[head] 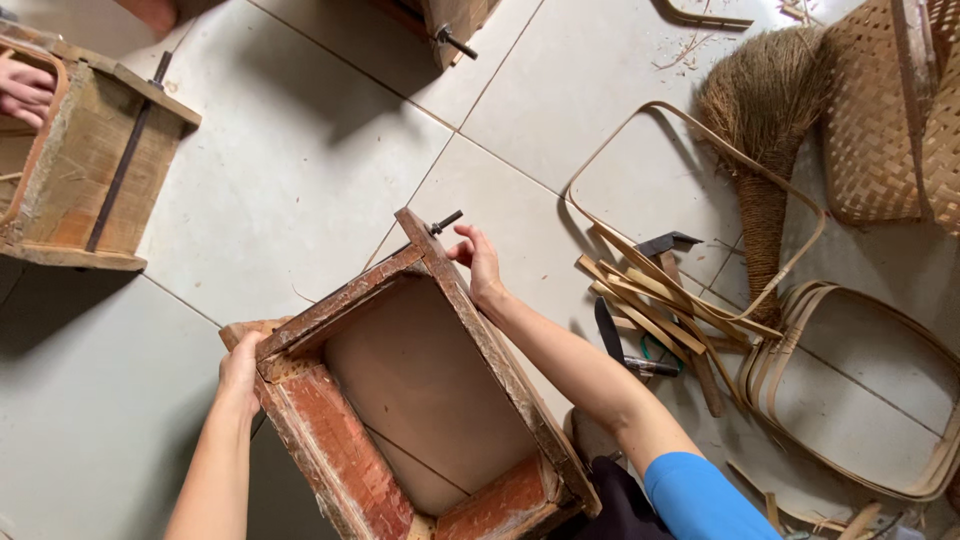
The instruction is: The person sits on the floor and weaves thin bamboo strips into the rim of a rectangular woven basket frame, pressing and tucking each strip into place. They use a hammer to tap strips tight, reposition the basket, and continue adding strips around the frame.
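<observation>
— What lies to the right on the tiled floor (300, 150)?

— A brush (765, 130) of brown fibre, woven baskets (880, 120) beside it, bent bamboo hoops (850, 390) and loose strips (650, 300).

— And among the strips?

— A dark blade (610, 330), perhaps a knife. At far left stands a second wooden box (85, 170).

Wooden frame mould (420, 400): open rectangular box, no top or bottom, floor tile visible through it. Boards worn, reddish-brown, edges pale and chipped. Set skewed on tiled floor, long axis running 11 to 5 o'clock. Dark threaded bolt (445, 222) protrudes from far corner toward 1 o'clock. Position: lower centre of view. Held at far end on both sides.
</observation>
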